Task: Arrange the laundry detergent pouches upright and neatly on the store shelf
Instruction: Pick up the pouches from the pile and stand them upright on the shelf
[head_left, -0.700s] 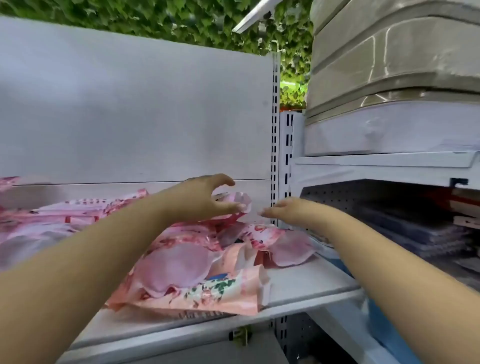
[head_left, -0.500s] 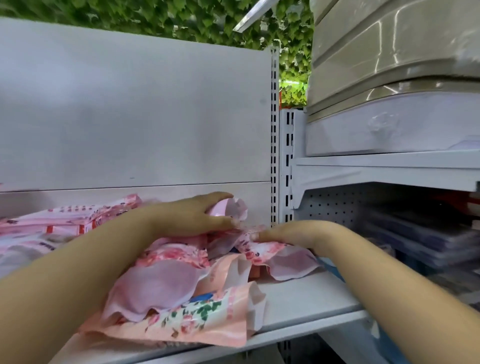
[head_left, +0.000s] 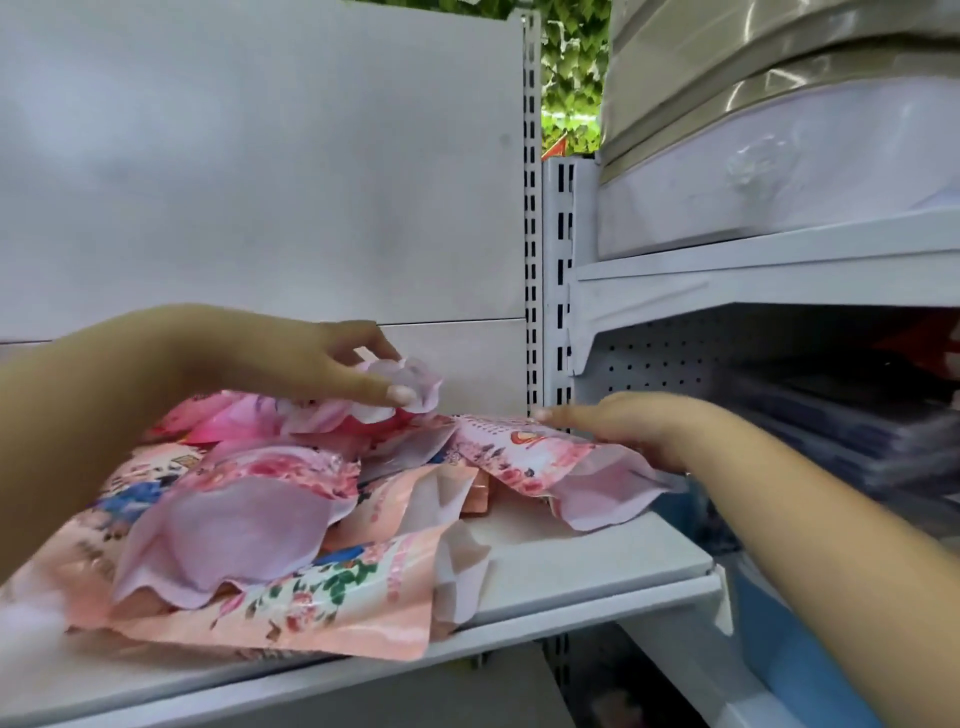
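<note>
Nearest the camera, a peach pouch (head_left: 322, 603) lies flat with one corner hanging past the front lip of the shelf (head_left: 582, 566); any tug on the heap above could slide it over the edge and onto the floor. On top of it rests a pouch with a pale lilac panel (head_left: 228, 530), also lying down and part of the same loose pile, so pulling one will likely drag its neighbours. Further in, the right hand (head_left: 623, 426) lies with fingers stretched nearly straight on a pink flowered pouch (head_left: 524, 457), pressing rather than holding it; this soft bag sags toward the shelf's right end and could slump or slip off that side if pushed. Beyond the pile, the left hand (head_left: 317, 364) pinches the crumpled top edge of a pink pouch (head_left: 400, 384) between thumb and fingers. Lifting by that thin seal alone risks the bag swinging, folding, or tearing at the seam, and it may flop over again once stood up, since nothing firm yet stands beside it against the back panel (head_left: 260, 182).
</note>
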